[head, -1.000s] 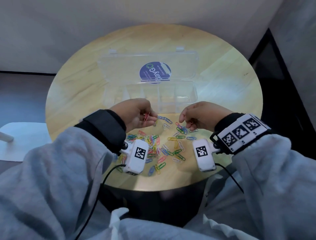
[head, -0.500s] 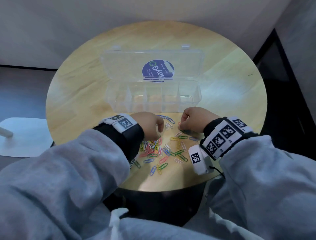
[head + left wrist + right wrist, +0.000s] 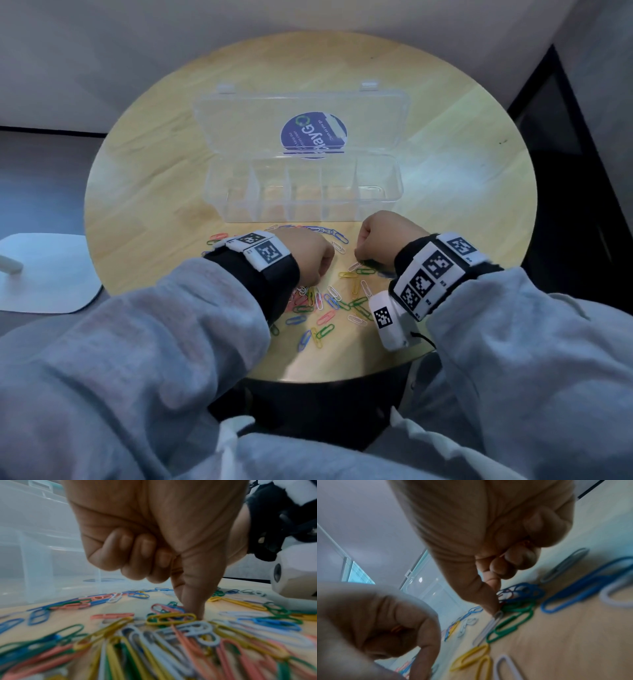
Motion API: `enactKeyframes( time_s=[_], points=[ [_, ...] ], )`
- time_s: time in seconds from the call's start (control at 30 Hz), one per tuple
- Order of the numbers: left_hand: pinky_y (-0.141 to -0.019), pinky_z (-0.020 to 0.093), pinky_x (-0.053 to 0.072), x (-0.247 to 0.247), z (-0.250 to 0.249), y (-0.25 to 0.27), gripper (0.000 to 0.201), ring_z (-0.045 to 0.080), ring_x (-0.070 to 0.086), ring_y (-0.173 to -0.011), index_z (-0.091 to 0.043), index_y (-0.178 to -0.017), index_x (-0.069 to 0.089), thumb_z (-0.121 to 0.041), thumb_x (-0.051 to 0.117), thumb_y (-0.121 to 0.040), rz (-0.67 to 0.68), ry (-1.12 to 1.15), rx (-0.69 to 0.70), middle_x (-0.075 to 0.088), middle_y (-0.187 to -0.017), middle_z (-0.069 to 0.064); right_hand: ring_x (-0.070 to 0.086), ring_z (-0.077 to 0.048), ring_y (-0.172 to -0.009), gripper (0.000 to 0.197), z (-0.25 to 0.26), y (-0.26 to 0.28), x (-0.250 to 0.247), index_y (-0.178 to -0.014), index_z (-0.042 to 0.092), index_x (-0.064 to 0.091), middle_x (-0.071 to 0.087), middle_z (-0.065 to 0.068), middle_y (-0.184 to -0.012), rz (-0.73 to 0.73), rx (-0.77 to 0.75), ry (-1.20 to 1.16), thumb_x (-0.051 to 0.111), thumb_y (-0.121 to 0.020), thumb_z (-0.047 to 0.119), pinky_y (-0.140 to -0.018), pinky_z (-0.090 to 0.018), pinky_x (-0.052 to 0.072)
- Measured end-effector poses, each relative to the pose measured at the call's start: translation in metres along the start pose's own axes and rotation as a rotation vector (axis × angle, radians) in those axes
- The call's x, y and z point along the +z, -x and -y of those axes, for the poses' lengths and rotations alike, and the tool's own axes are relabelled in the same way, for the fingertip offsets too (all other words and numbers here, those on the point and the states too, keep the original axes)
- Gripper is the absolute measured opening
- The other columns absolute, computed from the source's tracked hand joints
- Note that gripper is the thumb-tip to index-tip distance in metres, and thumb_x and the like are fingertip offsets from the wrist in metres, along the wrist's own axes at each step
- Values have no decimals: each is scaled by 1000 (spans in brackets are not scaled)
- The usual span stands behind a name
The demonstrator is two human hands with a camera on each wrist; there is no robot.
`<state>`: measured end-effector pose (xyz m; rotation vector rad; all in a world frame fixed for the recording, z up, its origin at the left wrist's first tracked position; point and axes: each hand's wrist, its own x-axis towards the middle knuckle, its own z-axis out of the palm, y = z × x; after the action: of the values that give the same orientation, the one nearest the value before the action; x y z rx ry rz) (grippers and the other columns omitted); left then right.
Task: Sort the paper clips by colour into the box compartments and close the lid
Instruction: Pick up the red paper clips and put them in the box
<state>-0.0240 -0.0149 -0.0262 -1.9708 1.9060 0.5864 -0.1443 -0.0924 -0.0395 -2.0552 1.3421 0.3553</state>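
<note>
Coloured paper clips lie scattered on the round wooden table, in front of the clear box. The box's lid lies open behind it, and I see no clips in its compartments. My left hand is palm down over the pile. Its thumb tip touches the table beside a yellow clip, and a pink clip is tucked under its curled fingers. My right hand is curled too, with its thumb and forefinger tips down at a tangle of blue and green clips. A pink clip peeks from its curled fingers.
A white flat base lies on the floor to the left of the table. A dark panel stands to the right. The right wrist camera hangs just above the clips near the table's front edge.
My left hand, which held a pink clip up with its palm showing, has turned palm down and dropped onto the pile. My right hand has curled tighter and moved slightly nearer to me.
</note>
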Motion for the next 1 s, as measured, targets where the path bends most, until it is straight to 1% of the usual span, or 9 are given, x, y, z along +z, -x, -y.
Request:
enactKeyframes(
  time_s=[0.17,0.3,0.4,0.47,0.63,0.73,0.83,0.93,1.0],
  points=[
    [-49,22,24,2,11,-2,15,16,46,-77,-27,-84,51,-30,65,-84,-4,75,1,42,-65,-10,52,-22,-55,4,-7,9,-12,-71,9,61,60,-8,-65,58,-30,-212,60,-74,9,-52,-22,41],
    [-51,24,25,3,12,-4,14,15,46,-78,-26,-84,50,-33,62,-86,-1,60,-14,44,-67,-10,49,-20,-56,20,-14,7,-15,-63,15,51,60,-12,-72,127,-94,-391,63,-78,7,-49,-24,40],
    [-61,25,30,3,10,-6,9,15,47,-82,-26,-90,53,-33,58,-89,31,45,-26,50,-81,-8,51,-16,-54,22,-15,8,-11,-67,14,50,57,-10,-70,203,-134,-513,59,-81,0,-51,-23,44],
    [-61,25,30,3,9,-7,10,14,47,-84,-24,-95,57,-33,57,-90,49,33,-28,51,-86,-7,51,-15,-53,21,-15,8,-10,-73,13,52,54,-8,-67,239,-133,-630,55,-83,-5,-49,-21,45],
    [-64,25,33,6,12,-6,11,15,48,-83,-24,-85,50,-33,52,-91,59,29,-16,54,-87,-7,49,-14,-53,22,-13,11,-11,-76,7,58,49,-8,-63,284,-110,-713,48,-86,-10,-47,-18,50],
    [-68,26,39,7,20,-1,14,14,50,-77,-24,-76,51,-29,54,-89,59,250,-45,55,-77,-7,51,-18,-55,25,-9,16,-9,-73,7,56,50,-11,-63,325,-101,-657,40,-86,-8,-49,-20,50],
    [-56,23,36,0,31,5,26,14,45,-57,-20,-62,46,-18,53,-87,2,643,-130,49,-62,-4,52,-19,-55,26,-1,21,-6,-71,8,48,50,-10,-67,345,-110,-628,34,-87,-7,-46,-22,46],
    [-41,16,34,-8,41,11,31,8,49,-42,-15,-60,42,-1,44,-87,-31,1006,-217,50,-64,4,50,-18,-54,26,6,25,-4,-71,10,48,52,-9,-66,375,-172,-566,34,-86,-7,-41,-19,43],
    [-35,13,32,-10,45,17,32,7,49,-35,-12,-60,38,7,37,-86,-8,1190,-233,51,-65,8,49,-17,-56,21,8,28,-3,-73,14,49,53,-4,-65,354,-237,-387,42,-84,-3,-44,-20,40]
  ],
)
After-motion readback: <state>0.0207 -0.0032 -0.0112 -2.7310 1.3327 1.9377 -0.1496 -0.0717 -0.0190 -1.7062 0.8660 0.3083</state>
